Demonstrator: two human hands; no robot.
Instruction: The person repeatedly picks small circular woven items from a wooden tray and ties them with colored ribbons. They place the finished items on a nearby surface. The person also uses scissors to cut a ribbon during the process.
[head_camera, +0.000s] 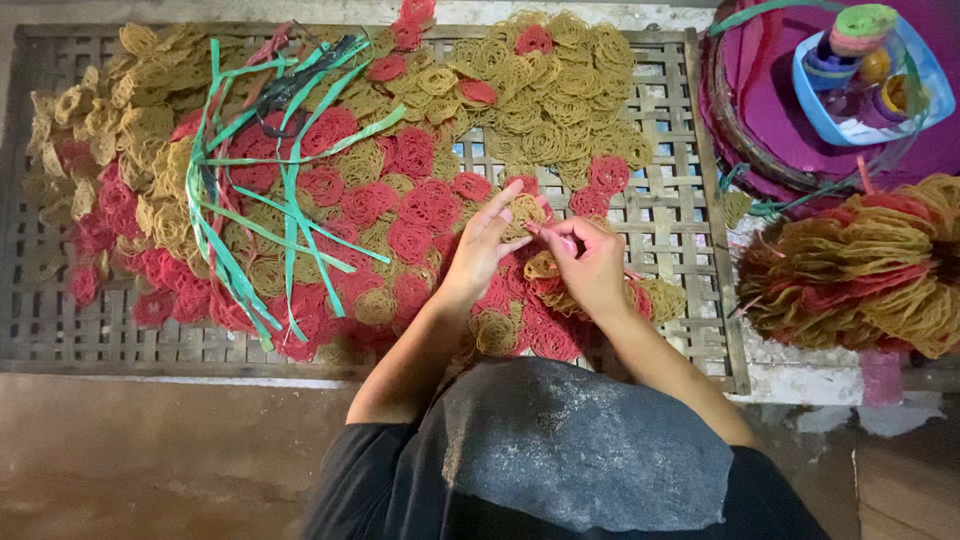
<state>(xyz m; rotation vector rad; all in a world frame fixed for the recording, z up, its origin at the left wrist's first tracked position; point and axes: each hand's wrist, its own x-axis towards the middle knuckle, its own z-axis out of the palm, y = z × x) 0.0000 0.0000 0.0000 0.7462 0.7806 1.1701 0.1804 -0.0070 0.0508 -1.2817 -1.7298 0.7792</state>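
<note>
Many round lacy discs of red and tan noodle-like strands (420, 190) lie spread over a woven bamboo tray (670, 230). My left hand (485, 245) rests on the discs with fingers stretched out, fingertips on a tan disc (525, 212). My right hand (590, 262) is next to it, pinching a thin pink strip (555, 235) between thumb and fingers. Both hands meet near the tray's middle right.
A bundle of green and pink plastic strips (270, 190) lies across the discs on the left. A tied heap of discs (865, 265) sits at right. Behind it a magenta round basket (760, 110) holds a blue tub (865, 80) with small containers.
</note>
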